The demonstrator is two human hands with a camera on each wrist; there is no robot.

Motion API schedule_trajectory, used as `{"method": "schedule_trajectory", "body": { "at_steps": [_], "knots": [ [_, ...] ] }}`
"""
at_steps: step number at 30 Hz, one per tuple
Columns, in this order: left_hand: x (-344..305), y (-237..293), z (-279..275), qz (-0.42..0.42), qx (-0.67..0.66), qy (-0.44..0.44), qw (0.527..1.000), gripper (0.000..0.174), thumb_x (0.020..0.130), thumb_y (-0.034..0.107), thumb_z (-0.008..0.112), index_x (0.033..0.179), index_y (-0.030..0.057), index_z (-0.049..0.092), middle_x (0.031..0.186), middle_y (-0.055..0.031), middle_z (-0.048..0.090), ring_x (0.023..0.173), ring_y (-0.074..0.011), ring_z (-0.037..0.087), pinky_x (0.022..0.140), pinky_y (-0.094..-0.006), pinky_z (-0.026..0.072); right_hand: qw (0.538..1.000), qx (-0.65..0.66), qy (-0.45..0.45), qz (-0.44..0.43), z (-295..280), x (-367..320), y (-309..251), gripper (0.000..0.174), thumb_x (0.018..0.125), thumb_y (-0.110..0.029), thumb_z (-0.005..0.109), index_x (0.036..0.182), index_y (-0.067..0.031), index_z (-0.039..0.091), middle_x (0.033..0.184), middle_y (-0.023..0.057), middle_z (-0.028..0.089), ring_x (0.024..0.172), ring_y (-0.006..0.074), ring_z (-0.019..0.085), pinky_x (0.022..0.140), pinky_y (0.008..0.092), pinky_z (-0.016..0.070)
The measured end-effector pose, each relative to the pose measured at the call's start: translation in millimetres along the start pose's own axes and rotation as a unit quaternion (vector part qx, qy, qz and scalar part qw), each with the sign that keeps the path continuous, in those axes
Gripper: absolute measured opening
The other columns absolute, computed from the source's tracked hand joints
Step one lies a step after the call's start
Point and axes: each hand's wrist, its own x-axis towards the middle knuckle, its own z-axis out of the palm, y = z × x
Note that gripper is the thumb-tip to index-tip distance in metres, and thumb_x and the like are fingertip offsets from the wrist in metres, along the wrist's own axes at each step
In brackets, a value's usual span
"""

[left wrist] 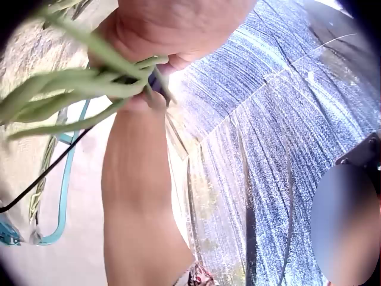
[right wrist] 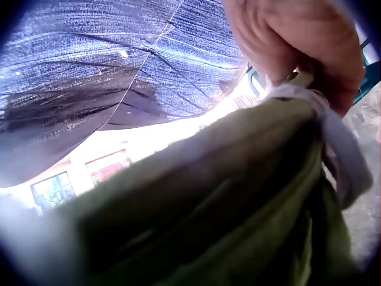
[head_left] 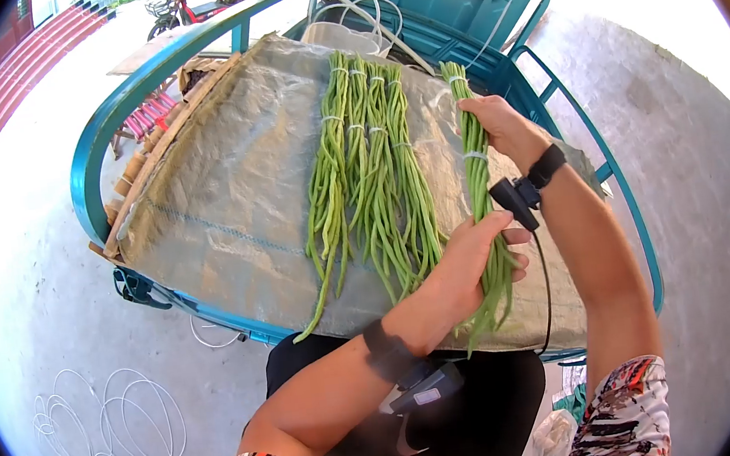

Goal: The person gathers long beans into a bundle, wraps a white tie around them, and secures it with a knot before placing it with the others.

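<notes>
A bundle of green yardlong beans [head_left: 480, 187], bound with pale ties, is held between both hands on the right of the cart bed. My right hand [head_left: 504, 129] grips its upper part, just below the top tie. Lower down, my left hand [head_left: 475, 256] wraps around the stems, thumb over the front and fingertips showing on the far side. Loose bean ends [left wrist: 71, 98] stick out past the left hand in the left wrist view. A white tie [right wrist: 345, 152] circles the beans beside the right hand [right wrist: 297, 42]. Several tied bean bundles [head_left: 377, 173] lie side by side to the left.
A brownish plastic sheet [head_left: 218, 181] covers the bed of a teal cart, whose rail [head_left: 127, 84] curves round the left. A white bucket [head_left: 345, 39] and tubing stand at the far end. White cord [head_left: 110, 424] lies coiled on the ground; a red scooter [head_left: 208, 0] stands behind.
</notes>
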Motion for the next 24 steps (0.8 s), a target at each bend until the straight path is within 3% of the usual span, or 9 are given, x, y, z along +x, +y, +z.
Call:
{"method": "schedule_trajectory", "body": {
  "at_steps": [1,5,10,14,16,19,21,24],
  "knots": [
    [2,4,-2,0.010,0.012,-0.001,1.000,0.030,0.089,0.025,0.057,0.108,0.0080,0.042,0.094,-0.0095,0.057,0.067,-0.0213,0.060,0.061,-0.0349,0.0523,1.000,0.012,0.013,-0.005,6,6,-1,0.018,0.086,-0.019,0.063,0.080,-0.0020,0.060,0.067,0.0050,0.057,0.053,0.0176,0.056,0.046,0.0347,0.0454],
    [6,6,-7,0.071,0.062,0.136,0.986,0.028,0.088,0.016,0.054,0.110,0.0049,0.041,0.099,-0.0097,0.052,0.078,-0.0206,0.059,0.067,-0.0348,0.0519,0.998,-0.017,0.064,0.001,28,26,10,0.022,0.085,-0.018,0.062,0.081,0.0037,0.058,0.068,0.0094,0.057,0.054,0.0227,0.058,0.046,0.0371,0.0458],
    [4,2,-4,0.069,0.065,0.157,0.983,0.037,0.086,0.012,0.055,0.121,0.0041,0.044,0.103,-0.0096,0.054,0.086,-0.0193,0.058,0.071,-0.0320,0.0516,0.995,-0.053,0.077,0.043,35,34,22,0.026,0.082,-0.019,0.062,0.082,0.0065,0.057,0.069,0.0116,0.056,0.056,0.0231,0.057,0.046,0.0395,0.0405],
    [17,-10,-15,0.096,0.205,0.221,0.949,0.050,0.085,0.013,0.056,0.130,0.0009,0.039,0.109,-0.0124,0.056,0.093,-0.0215,0.058,0.082,-0.0335,0.0466,0.989,-0.127,0.071,-0.003,32,62,39,0.030,0.083,-0.023,0.061,0.081,0.0067,0.058,0.068,0.0121,0.057,0.054,0.0220,0.053,0.047,0.0399,0.0380],
    [17,-11,-14,0.104,0.276,0.251,0.922,0.056,0.084,0.013,0.057,0.134,-0.0012,0.035,0.114,-0.0150,0.056,0.098,-0.0241,0.057,0.089,-0.0339,0.0433,0.996,-0.073,0.056,-0.019,37,73,47,0.031,0.083,-0.024,0.061,0.079,0.0067,0.057,0.066,0.0117,0.055,0.053,0.0225,0.053,0.046,0.0396,0.0376],
    [15,-16,-15,0.188,0.322,0.237,0.897,0.068,0.084,0.015,0.058,0.140,-0.0052,0.026,0.125,-0.0204,0.053,0.110,-0.0280,0.053,0.096,-0.0331,0.0395,0.995,-0.072,0.044,-0.047,44,92,49,0.031,0.082,-0.024,0.062,0.076,0.0060,0.056,0.064,0.0107,0.053,0.053,0.0226,0.052,0.046,0.0391,0.0368],
    [17,-20,-15,0.185,0.344,0.247,0.887,0.072,0.084,0.015,0.058,0.142,-0.0076,0.021,0.129,-0.0230,0.050,0.116,-0.0281,0.051,0.098,-0.0328,0.0379,0.994,-0.092,0.039,-0.043,47,106,50,0.031,0.082,-0.025,0.062,0.077,0.0059,0.056,0.064,0.0109,0.054,0.053,0.0228,0.052,0.046,0.0392,0.0374],
    [14,-21,-14,0.182,0.371,0.245,0.877,0.078,0.085,0.013,0.057,0.143,-0.0097,0.012,0.133,-0.0247,0.046,0.121,-0.0274,0.048,0.100,-0.0323,0.0365,0.990,-0.127,0.022,-0.056,53,123,61,0.040,0.081,-0.028,0.063,0.084,0.0112,0.060,0.072,0.0166,0.060,0.063,0.0271,0.058,0.056,0.0421,0.0432]
  ]
}}
